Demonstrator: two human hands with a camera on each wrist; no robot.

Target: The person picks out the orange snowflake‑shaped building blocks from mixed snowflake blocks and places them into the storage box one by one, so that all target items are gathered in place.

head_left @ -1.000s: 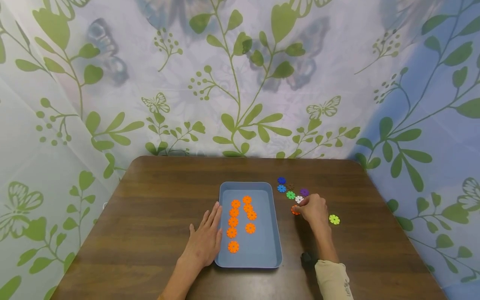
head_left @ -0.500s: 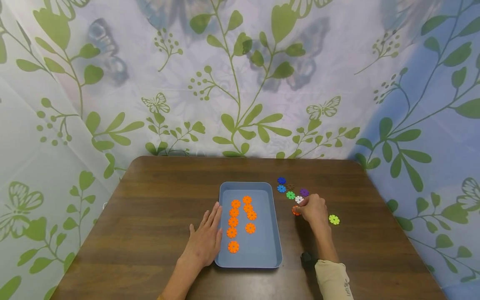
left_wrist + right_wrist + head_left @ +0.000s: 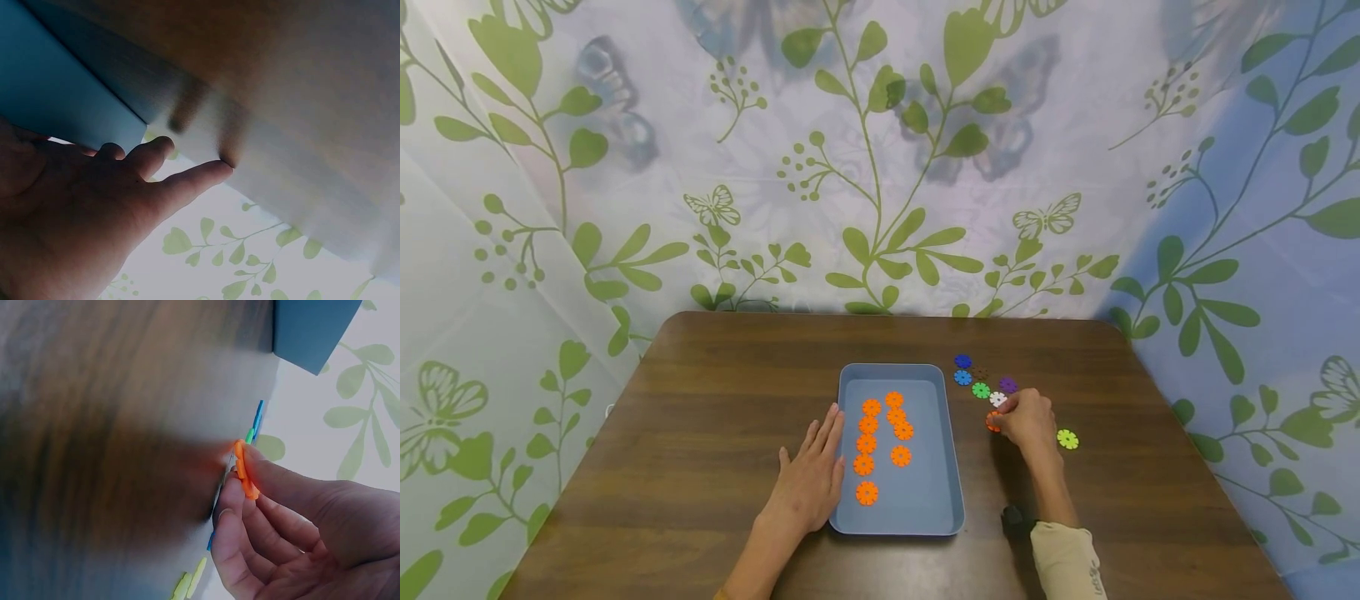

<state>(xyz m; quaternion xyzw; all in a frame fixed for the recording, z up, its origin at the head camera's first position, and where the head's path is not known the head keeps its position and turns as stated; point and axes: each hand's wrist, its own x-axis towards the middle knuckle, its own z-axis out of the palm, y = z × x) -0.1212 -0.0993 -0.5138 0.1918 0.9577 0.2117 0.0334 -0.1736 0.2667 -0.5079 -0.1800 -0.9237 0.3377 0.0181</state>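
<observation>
My right hand (image 3: 1028,419) pinches an orange notched plastic disc (image 3: 244,470) between thumb and fingers, just right of the tray. In the head view the fingers cover part of that orange disc (image 3: 993,421). My left hand (image 3: 807,483) lies with straight fingers along the left wall of a blue-grey tray (image 3: 925,500); in the left wrist view this hand (image 3: 144,187) holds nothing. Several orange discs (image 3: 867,493) lie in two rough columns inside the tray. Just beyond my right fingertips is a white disc (image 3: 997,399).
Past the white disc lie a green disc (image 3: 981,390), a purple disc (image 3: 1008,385), a brown disc (image 3: 981,372), a light blue disc (image 3: 962,377) and a dark blue disc (image 3: 963,361). A yellow-green disc (image 3: 1067,439) sits right of my right hand. Patterned cloth (image 3: 880,167) hangs behind the table (image 3: 715,417).
The orange disc at my right fingertips has shifted very slightly to the right. Both hands stay almost where they were, and the discs in the tray have not moved.
</observation>
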